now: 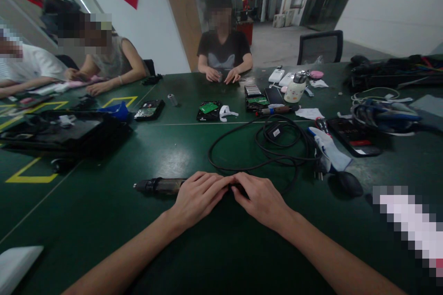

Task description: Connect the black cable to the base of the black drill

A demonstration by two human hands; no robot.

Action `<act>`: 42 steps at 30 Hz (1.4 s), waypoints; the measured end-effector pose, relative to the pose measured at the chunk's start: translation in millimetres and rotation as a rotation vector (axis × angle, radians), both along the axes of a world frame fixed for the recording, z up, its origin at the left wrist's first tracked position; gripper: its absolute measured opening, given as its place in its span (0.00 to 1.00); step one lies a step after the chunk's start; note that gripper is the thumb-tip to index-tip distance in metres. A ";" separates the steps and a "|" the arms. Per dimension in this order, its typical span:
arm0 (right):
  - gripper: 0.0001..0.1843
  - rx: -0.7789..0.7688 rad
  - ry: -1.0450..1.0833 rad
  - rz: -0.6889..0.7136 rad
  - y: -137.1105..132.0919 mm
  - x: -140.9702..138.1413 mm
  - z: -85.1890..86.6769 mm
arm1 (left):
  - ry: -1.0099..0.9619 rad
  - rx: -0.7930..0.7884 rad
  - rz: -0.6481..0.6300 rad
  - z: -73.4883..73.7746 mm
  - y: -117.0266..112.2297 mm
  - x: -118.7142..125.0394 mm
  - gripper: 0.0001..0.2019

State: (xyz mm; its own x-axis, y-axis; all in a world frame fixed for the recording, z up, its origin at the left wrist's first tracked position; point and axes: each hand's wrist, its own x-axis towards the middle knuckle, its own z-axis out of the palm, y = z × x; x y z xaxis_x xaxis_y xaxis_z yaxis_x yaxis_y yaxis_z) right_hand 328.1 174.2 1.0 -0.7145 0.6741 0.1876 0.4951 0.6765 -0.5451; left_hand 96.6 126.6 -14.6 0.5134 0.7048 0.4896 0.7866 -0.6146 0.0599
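Note:
A dark electric screwdriver (pixel 162 186) lies on the green table in front of me, its tip pointing left. My left hand (pixel 200 193) is closed over the rear of its body, fingers curled down. My right hand (pixel 259 196) bends over the tool's back end from the other side, and its fingertips meet those of the left. The hands hide that end of the tool. Just beyond them lies a coiled black cable (pixel 258 162), with a plug (pixel 318 173) at its right. Beside the plug sits a black rubber bulb (pixel 349 183).
Across the table are hard drives (pixel 149 109), a clear small bottle (pixel 172 99), a second screwdriver (pixel 278 109) and a patterned flask (pixel 296 88). A black tray (pixel 69 131) stands left. A person (pixel 224 50) sits opposite; others sit at far left.

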 end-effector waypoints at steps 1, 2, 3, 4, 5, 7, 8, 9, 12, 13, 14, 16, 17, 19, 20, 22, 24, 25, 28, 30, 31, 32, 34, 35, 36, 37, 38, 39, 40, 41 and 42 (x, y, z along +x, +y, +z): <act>0.06 -0.001 -0.004 0.002 0.0 0.0 0.6 | -0.001 -0.001 0.001 -0.1 -0.1 0.0 0.21; 0.06 -0.002 -0.007 0.005 -0.1 0.1 1.1 | -0.002 -0.003 0.002 0.0 -0.4 -0.1 0.21; 0.06 -0.003 -0.009 0.006 -0.1 0.1 1.7 | -0.004 -0.005 0.005 0.3 -0.7 -0.1 0.21; 0.06 -0.003 -0.009 0.007 -0.1 0.2 2.2 | -0.009 -0.008 0.006 0.9 -1.1 -0.1 0.21; 0.06 -0.004 -0.009 0.007 -0.2 0.3 2.6 | -0.015 -0.014 0.005 1.7 -1.5 -0.1 0.22; 0.06 -0.008 -0.005 0.011 -0.2 0.4 3.2 | -0.023 -0.034 -0.011 3.5 -2.2 -0.3 0.23; 0.06 -0.011 -0.002 0.012 -0.2 0.4 3.3 | -0.025 -0.040 -0.025 4.2 -2.4 -0.4 0.24; 0.07 -0.013 0.000 0.013 -0.2 0.4 3.4 | -0.024 -0.042 -0.039 4.7 -2.5 -0.4 0.25; 0.07 -0.008 0.005 0.011 -0.1 0.3 3.3 | -0.017 -0.022 -0.037 4.6 -2.0 -0.2 0.24; 0.07 -0.004 0.004 0.009 0.0 0.2 3.3 | -0.013 -0.014 -0.022 4.4 -1.7 0.0 0.23; 0.06 0.000 0.003 0.007 0.0 0.2 3.2 | -0.010 -0.011 -0.007 4.3 -1.6 0.2 0.23; 0.05 0.011 0.001 0.002 -0.1 0.1 2.9 | -0.011 -0.018 -0.001 4.6 -1.7 0.7 0.23; 0.05 0.016 0.002 0.000 -0.2 0.1 2.7 | -0.009 -0.024 -0.013 4.9 -1.8 0.9 0.24; 0.05 0.019 0.007 0.000 -0.3 0.1 2.2 | -0.007 -0.030 -0.035 5.5 -2.2 1.2 0.25; 0.05 0.016 0.009 0.001 -0.4 0.1 1.8 | -0.003 -0.026 -0.033 5.6 -2.3 1.3 0.25; 0.05 0.009 0.011 0.001 -0.4 0.2 0.9 | 0.003 -0.009 -0.004 5.5 -2.3 1.6 0.24; 0.05 0.001 0.010 0.001 -0.4 0.1 0.2 | 0.000 -0.003 0.015 5.3 -2.1 1.8 0.24; 0.05 -0.003 0.011 0.002 -0.3 0.1 0.1 | -0.003 -0.007 0.008 5.2 -2.1 1.8 0.24; 0.06 -0.008 0.017 0.009 -0.4 0.1 0.5 | -0.014 -0.010 -0.039 5.0 -1.8 1.1 0.27; 0.07 -0.004 0.023 0.012 -0.5 0.2 1.3 | -0.014 0.004 -0.033 4.3 -1.6 0.4 0.27; 0.07 -0.004 0.024 0.014 -0.6 0.2 1.7 | -0.013 0.012 -0.020 3.9 -1.6 0.1 0.26; 0.07 -0.006 0.025 0.017 -0.6 0.3 2.1 | -0.012 0.016 -0.008 3.5 -1.5 -0.2 0.26; 0.08 -0.011 0.023 0.021 -0.6 0.4 2.6 | -0.010 0.010 -0.001 2.8 -1.4 -0.6 0.27; 0.08 -0.011 0.020 0.020 -0.5 0.4 2.7 | -0.009 0.003 -0.010 2.6 -1.3 -0.8 0.28; 0.07 -0.008 0.017 0.016 -0.4 0.5 2.8 | -0.007 -0.004 -0.022 2.4 -1.3 -0.9 0.29; 0.07 -0.003 0.014 0.013 -0.3 0.6 2.8 | -0.005 -0.008 -0.032 2.2 -1.1 -0.9 0.29; 0.07 0.002 0.014 0.011 -0.2 0.6 2.7 | -0.001 -0.007 -0.037 1.9 -1.0 -0.9 0.29; 0.07 0.005 0.018 0.012 -0.1 0.7 2.6 | 0.002 -0.001 -0.032 1.7 -0.8 -0.9 0.28; 0.07 0.007 0.024 0.016 0.1 0.8 2.6 | 0.005 0.008 -0.020 1.5 -0.7 -0.8 0.28; 0.08 0.007 0.032 0.021 0.2 0.9 2.5 | 0.006 0.016 -0.004 1.4 -0.6 -0.6 0.27; 0.08 0.005 0.039 0.026 0.3 0.9 2.5 | 0.005 0.020 0.006 1.6 -0.6 -0.5 0.27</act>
